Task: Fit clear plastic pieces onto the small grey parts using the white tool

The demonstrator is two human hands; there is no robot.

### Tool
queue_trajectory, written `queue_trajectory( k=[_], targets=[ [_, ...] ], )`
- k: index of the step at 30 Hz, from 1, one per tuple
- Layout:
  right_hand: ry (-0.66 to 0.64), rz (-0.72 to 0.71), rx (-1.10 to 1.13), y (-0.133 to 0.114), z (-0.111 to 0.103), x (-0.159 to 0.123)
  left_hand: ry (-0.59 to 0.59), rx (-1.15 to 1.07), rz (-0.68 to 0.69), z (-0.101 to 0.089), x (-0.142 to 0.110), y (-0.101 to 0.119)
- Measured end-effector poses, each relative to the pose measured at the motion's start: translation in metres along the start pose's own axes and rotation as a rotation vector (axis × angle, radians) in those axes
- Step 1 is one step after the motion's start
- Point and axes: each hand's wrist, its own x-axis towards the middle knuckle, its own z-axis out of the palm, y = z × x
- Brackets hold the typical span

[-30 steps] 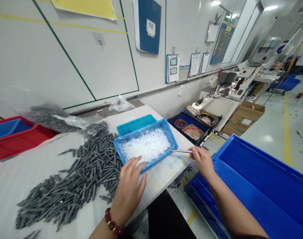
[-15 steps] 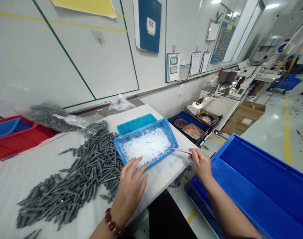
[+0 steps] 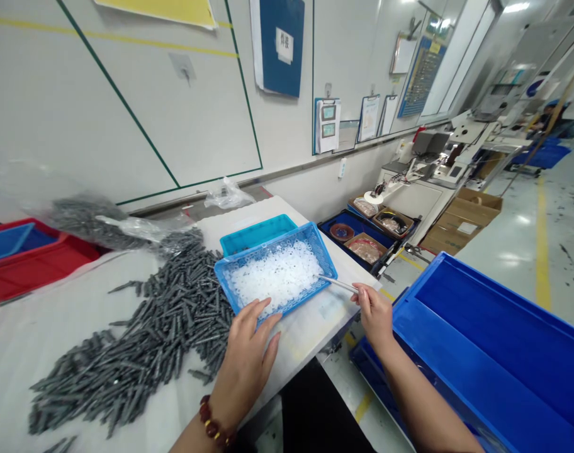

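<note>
A blue perforated basket [image 3: 327,261] full of small white plastic rings [image 3: 277,277] sits on the white table [image 3: 41,327]. My left hand [image 3: 249,352] lies with fingers spread against the basket's near edge. My right hand [image 3: 374,311] pinches a thin metal rod [image 3: 337,284] whose tip reaches into the basket's right side among the rings. Left of the basket spreads a large pile of grey plastic pins [image 3: 150,333]. A teal tray [image 3: 258,231] stands just behind the basket.
A clear bag of grey pins [image 3: 89,220] and red bins [image 3: 36,264] lie at the back left. A big blue crate [image 3: 485,340] stands to my right, below table level. Trays of parts [image 3: 367,242], cardboard boxes [image 3: 466,220] and machines line the wall beyond.
My right hand and the rod have shifted slightly left, toward the basket. The left hand has stayed on the basket's edge; the view has tilted a little.
</note>
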Motion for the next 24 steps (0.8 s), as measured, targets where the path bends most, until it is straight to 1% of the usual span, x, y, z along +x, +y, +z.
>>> queue_trajectory(
  k=[3,5,7,12,16,20,24],
  targets=[
    [-0.013,0.026,0.037,0.0,0.007,0.0,-0.001,-0.004,0.002,0.0,0.0,0.0],
    [-0.024,0.07,0.095,-0.001,0.01,0.002,0.003,-0.009,0.009,0.0,0.001,0.0],
    [-0.037,0.153,0.186,-0.002,0.014,0.004,0.003,-0.016,0.025,0.0,0.003,-0.001],
    [-0.067,0.439,0.476,-0.001,0.019,0.013,0.011,-0.027,0.057,0.0,0.012,-0.003],
    [-0.076,0.565,0.634,0.001,0.021,0.02,-0.004,-0.005,0.055,0.006,0.025,-0.01],
    [-0.092,0.602,0.735,-0.004,0.018,0.025,-0.028,0.104,0.043,0.013,0.05,-0.017],
    [-0.194,0.534,0.768,-0.013,0.012,0.028,-0.081,0.28,0.09,0.015,0.078,-0.02]
  ],
)
